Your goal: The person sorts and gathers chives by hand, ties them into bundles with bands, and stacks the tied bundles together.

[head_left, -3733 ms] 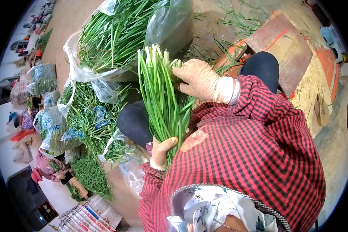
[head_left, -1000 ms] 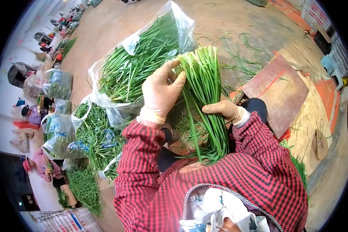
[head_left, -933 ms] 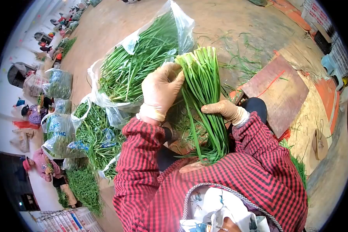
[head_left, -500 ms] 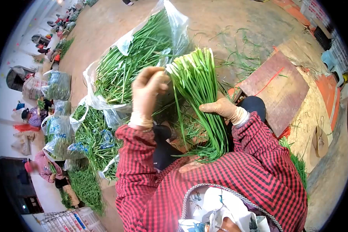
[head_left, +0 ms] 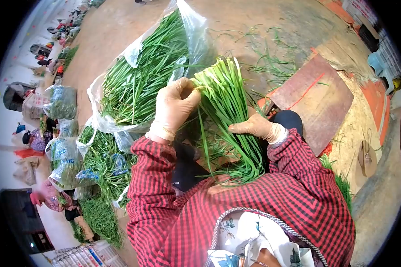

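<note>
My gloved right hand (head_left: 256, 127) is wrapped round the middle of a thick bunch of garlic chives (head_left: 229, 104), thumb across the front. The pale cut ends point up and away, while the green leaves bend down to my lap. At the left edge of those pale ends, my gloved left hand (head_left: 176, 104) pinches a chive stalk between thumb and forefinger. One stalk hangs a little apart from the bunch on that side. Beyond my left hand, a large clear plastic bag (head_left: 194, 33) lies open, full of long chives (head_left: 149, 66).
More greens (head_left: 104, 162) lie in a bag at left, beside filled bags (head_left: 64, 158). A reddish board (head_left: 314, 104) rests at right, with a sandal (head_left: 367, 158) beyond it. Loose leaves (head_left: 272, 60) litter the floor. Co-workers (head_left: 53, 196) sit along the left.
My left hand has turned and closed its fingertips on the edge of the bunch's pale ends. The right hand keeps its grip. The view has shifted slightly.
</note>
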Motion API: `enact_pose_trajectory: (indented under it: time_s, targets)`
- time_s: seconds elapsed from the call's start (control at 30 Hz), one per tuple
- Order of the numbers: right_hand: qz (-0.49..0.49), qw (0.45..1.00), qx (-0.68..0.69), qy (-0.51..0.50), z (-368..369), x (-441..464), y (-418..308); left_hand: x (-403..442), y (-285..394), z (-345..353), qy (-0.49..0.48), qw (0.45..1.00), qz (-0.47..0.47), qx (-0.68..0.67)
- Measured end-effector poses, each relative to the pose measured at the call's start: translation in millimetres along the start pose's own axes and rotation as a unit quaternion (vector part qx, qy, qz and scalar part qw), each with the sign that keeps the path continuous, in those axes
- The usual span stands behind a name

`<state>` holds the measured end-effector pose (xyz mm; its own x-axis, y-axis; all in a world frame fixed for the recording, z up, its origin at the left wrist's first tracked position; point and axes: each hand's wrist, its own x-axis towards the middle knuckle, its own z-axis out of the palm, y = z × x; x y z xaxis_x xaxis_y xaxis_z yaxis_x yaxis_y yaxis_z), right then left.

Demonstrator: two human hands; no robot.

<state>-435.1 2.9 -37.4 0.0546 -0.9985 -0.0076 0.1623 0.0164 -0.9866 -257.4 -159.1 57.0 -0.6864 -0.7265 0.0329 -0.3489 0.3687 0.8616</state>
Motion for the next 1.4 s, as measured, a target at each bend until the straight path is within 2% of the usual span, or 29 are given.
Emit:
enact_pose_trajectory:
  time_s: [0.07,0.1,0.13,0.17,0.2,0.27,0.33,0.37,0.4,0.43,0.47,0.53,0.63,0.67,0.73,0.8,0.83,0.9,0.93,0.97,1.0,1.03,1.07,1.13,1.2,1.27,1.3,1.33,1.4]
  targets:
    - [0.016,1.000,-0.006,-0.003,-5.5,-3.2,3.4,0.4,4.0,-5.4,0.139,0.957,0.152,0.205]
    - [-0.001,1.000,-0.019,0.012,-7.7,-5.8,5.3,4.2,-6.2,-16.1,0.189,0.964,0.114,0.147]
    - [-0.018,0.999,-0.032,0.028,-11.3,-7.9,8.0,12.1,-23.8,-32.7,0.225,0.964,0.125,0.073]
    - [0.024,1.000,-0.011,0.013,-17.8,-9.2,14.7,7.2,-20.6,-46.9,0.261,0.957,0.090,0.089]
    - [0.026,0.999,-0.010,0.018,-20.0,-9.3,15.1,2.4,-22.3,-64.4,0.283,0.916,0.060,0.278]
    - [0.052,0.995,0.085,0.022,-21.8,-10.1,15.9,-3.3,-40.5,-85.5,0.173,0.844,-0.085,0.501]
    - [0.039,0.996,0.076,0.040,-19.4,-9.6,14.7,-15.6,-60.1,-76.5,0.134,0.819,-0.049,0.556]
    - [0.036,0.997,0.057,0.042,-18.1,-8.6,16.3,-19.6,-66.1,-71.0,0.125,0.867,-0.001,0.482]
    - [0.034,0.998,0.038,0.045,-18.0,-8.3,17.1,-19.0,-55.8,-57.5,0.112,0.937,0.019,0.329]
    - [0.030,0.998,0.043,0.046,-16.5,-8.2,17.1,-18.4,-45.1,-39.9,0.089,0.989,-0.018,0.120]
    - [0.032,0.997,0.043,0.048,-13.9,-8.5,17.5,-18.6,-33.8,-22.0,0.062,0.992,-0.056,-0.095]
    - [0.050,0.997,0.029,0.048,-11.3,-7.8,14.7,-15.1,2.6,7.2,0.026,0.972,-0.154,-0.178]
    - [0.001,0.997,-0.007,0.078,-2.4,-7.7,1.2,-2.4,-9.2,40.1,-0.032,0.966,-0.080,-0.243]
    - [-0.001,0.997,-0.009,0.082,-2.9,-8.3,0.8,-0.6,-12.1,44.2,-0.032,0.960,-0.084,-0.266]
    - [-0.004,0.994,0.033,0.103,-5.4,-10.6,-0.3,-2.0,-4.6,36.4,-0.014,0.971,-0.071,-0.229]
    - [0.019,0.994,0.051,0.100,-10.9,-17.4,-5.7,2.5,-12.0,11.5,0.110,0.953,-0.031,-0.281]
    - [0.037,0.990,0.079,0.108,-12.3,-19.9,-3.8,6.5,-20.4,-3.8,0.210,0.925,-0.001,-0.316]
    - [0.093,0.981,0.122,0.118,-14.7,-23.6,-3.2,8.9,-42.5,-37.4,0.305,0.925,0.057,-0.219]
    - [0.092,0.981,0.122,0.119,-13.8,-23.0,-5.1,10.8,-65.7,-53.1,0.307,0.935,0.096,-0.149]
    - [0.047,0.988,0.086,0.120,-11.0,-20.5,-7.3,5.2,-66.2,-56.3,0.293,0.951,0.094,0.040]
    - [0.002,0.992,0.050,0.118,-8.8,-18.8,-8.7,-2.2,-62.4,-58.4,0.268,0.932,0.087,0.227]
    - [0.007,0.992,0.042,0.123,-7.5,-17.5,-3.9,-11.3,-48.5,-55.9,0.175,0.907,0.026,0.382]
    - [0.010,0.992,0.042,0.119,-5.7,-15.7,-2.2,-13.0,-56.0,-49.5,0.129,0.881,0.051,0.451]
    - [0.010,0.994,-0.014,0.106,-2.0,-9.6,0.2,-12.4,-40.3,-26.1,0.215,0.877,0.225,0.367]
    - [0.005,0.995,-0.009,0.094,3.4,-7.0,-0.1,-14.1,-10.4,-5.5,0.220,0.903,0.300,0.214]
    - [0.020,0.997,0.005,0.073,13.2,-4.7,-6.9,-20.3,20.1,7.7,0.159,0.940,0.263,0.151]
    - [0.022,0.998,0.014,0.063,17.3,-3.8,-9.4,-13.9,21.8,14.2,0.159,0.927,0.312,0.135]
    - [0.024,0.998,0.023,0.052,21.4,-2.9,-11.8,-13.5,30.4,19.2,0.136,0.940,0.274,0.150]
    - [-0.028,0.997,-0.016,0.069,27.0,-4.5,-20.6,-5.4,30.1,27.9,0.141,0.924,0.298,0.193]
